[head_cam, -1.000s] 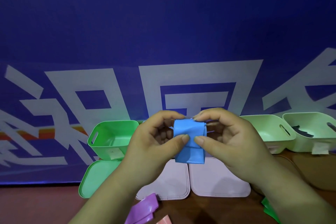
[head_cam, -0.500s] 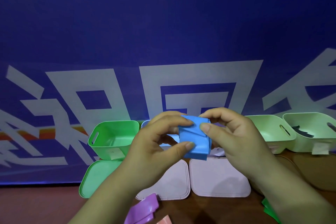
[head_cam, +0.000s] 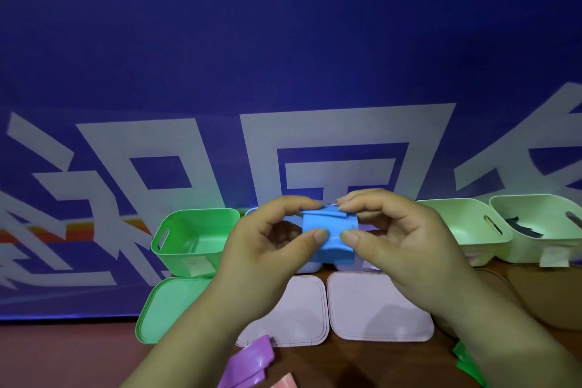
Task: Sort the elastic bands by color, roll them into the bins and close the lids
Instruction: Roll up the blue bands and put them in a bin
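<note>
Head view: the fingers (head_cam: 318,235) of the left hand (head_cam: 267,249) and those of the right hand (head_cam: 406,242) are closed on a folded blue elastic band (head_cam: 329,235), thumbs pressing its near face and fingertips pinching its top edge. The band is held in the air above the counter (head_cam: 346,362), in front of the row of bins. To the left stands an open green bin (head_cam: 189,239) with its green lid (head_cam: 170,305) lying just near of it. Two pale pink lids (head_cam: 374,309) lie flat beneath the hands. To the right stand two pale green bins (head_cam: 466,230); the far-right one holds something dark. A purple band (head_cam: 252,362) lies at the near edge, and a green band (head_cam: 463,359) lies near right.
</note>
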The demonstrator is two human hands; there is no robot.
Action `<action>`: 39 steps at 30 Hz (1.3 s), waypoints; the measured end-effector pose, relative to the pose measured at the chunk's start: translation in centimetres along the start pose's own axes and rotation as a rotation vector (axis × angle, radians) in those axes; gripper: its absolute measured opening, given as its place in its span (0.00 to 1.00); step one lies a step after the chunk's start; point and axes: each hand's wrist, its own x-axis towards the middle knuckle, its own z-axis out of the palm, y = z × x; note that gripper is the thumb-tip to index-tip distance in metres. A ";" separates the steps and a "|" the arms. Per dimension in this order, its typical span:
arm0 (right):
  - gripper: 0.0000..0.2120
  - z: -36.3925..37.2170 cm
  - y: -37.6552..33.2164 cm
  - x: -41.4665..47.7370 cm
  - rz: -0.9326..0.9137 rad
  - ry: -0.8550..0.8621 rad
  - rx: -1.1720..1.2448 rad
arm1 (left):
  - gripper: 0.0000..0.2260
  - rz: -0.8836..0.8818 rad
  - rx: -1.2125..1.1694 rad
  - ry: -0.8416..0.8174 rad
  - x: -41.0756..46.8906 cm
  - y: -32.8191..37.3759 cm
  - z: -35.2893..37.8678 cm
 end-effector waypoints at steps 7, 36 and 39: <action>0.11 -0.1 0.3 0.2 -0.033 0.021 -0.045 | 0.11 -0.086 -0.094 0.005 0.0 0.8 0.5; 0.12 0.9 3.6 1.2 0.013 0.059 -0.097 | 0.08 -0.185 -0.170 0.097 1.3 -1.1 0.1; 0.07 1.1 4.3 1.7 0.059 0.111 -0.015 | 0.11 -0.183 -0.193 0.077 1.5 -1.8 -0.1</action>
